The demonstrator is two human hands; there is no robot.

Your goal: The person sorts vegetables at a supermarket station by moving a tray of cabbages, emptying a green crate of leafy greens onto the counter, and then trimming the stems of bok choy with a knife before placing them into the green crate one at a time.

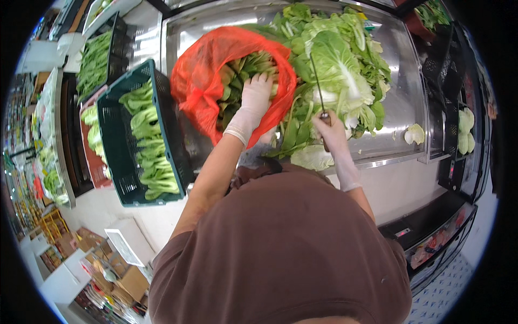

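My left hand (257, 95), in a pale thin glove, reaches into a red plastic mesh bag (202, 52) and rests on the leafy greens (236, 75) inside. Its fingertips are partly among the leaves, so whether they grip any is unclear. My right hand (331, 127), gloved too, is closed around the handle of a knife (317, 81). The thin dark blade points away from me, over loose leaves. Beside the blade lies a large pale green cabbage-type leaf (336, 60) on a heap of leafy greens (378, 73).
A steel tray-like counter (404, 101) holds the bag and heap. Left of the bag stands a dark green plastic crate (117, 162) with a row of bok choy (151, 146). Behind it is a black crate (117, 48) of greens. A loose leaf (414, 134) lies at right.
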